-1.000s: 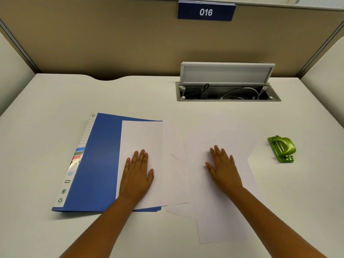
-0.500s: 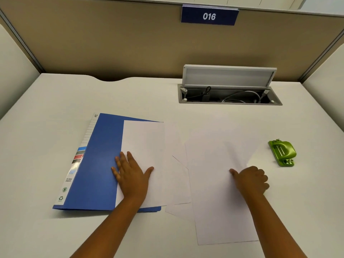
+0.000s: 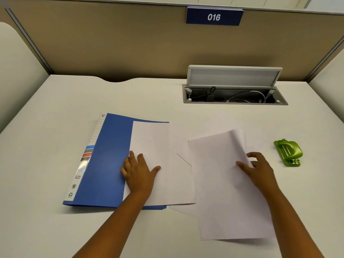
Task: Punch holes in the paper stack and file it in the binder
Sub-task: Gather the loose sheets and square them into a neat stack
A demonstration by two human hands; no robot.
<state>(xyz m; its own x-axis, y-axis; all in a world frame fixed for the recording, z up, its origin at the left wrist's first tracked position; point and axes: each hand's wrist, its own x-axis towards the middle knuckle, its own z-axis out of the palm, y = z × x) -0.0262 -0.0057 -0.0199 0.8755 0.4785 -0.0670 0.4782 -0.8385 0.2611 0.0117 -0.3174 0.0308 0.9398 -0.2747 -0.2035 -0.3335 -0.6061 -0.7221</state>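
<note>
Left hand flat, fingers straight, pressing white paper sheet onto closed blue plastic binder. Right hand pinching lifted edge of right-hand white sheet. Green metal hole punch well apart, right.

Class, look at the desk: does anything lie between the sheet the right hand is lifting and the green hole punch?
Nothing visible does. The right hand pinches the curled right edge of the paper sheet, and only bare desk lies between that edge and the hole punch to its right. The hand itself is nearest to the punch.
</note>
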